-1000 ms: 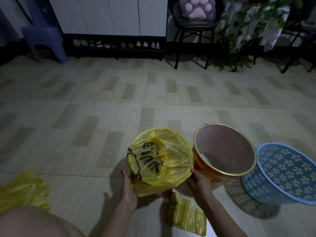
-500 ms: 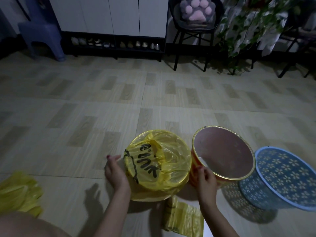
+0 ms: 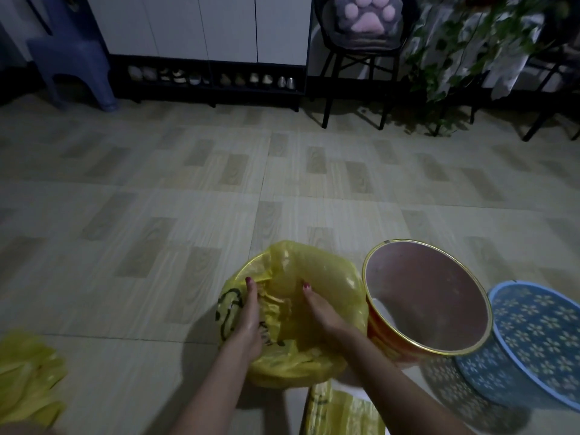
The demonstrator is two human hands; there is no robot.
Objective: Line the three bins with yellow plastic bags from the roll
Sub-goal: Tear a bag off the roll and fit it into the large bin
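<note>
Down on the tiled floor, seen from the head camera, three bins stand in a row. At the left end, the first bin is covered by a yellow bag printed with black lettering, so its own wall does not show. Both hands are inside the bag's mouth. The left hand lies with straight fingers pressed down against the crumpled plastic on the near left side. The right hand reaches in beside it, fingers extended and flat against the liner, holding nothing that I can make out.

Touching the bagged bin on its right is the orange bin with a gold rim, unlined, its pale inside showing. Against that one, further right, sits the blue flowered bin, also unlined.

More yellow plastic is in two places: a folded flat bag on the floor between the forearms, just below the lined bin, and a crumpled heap well apart at the lower left edge.

Along the far wall are one blue plastic stool, one shoe rack under white cabinets, one black chair carrying a paw cushion, and a leafy plant.
</note>
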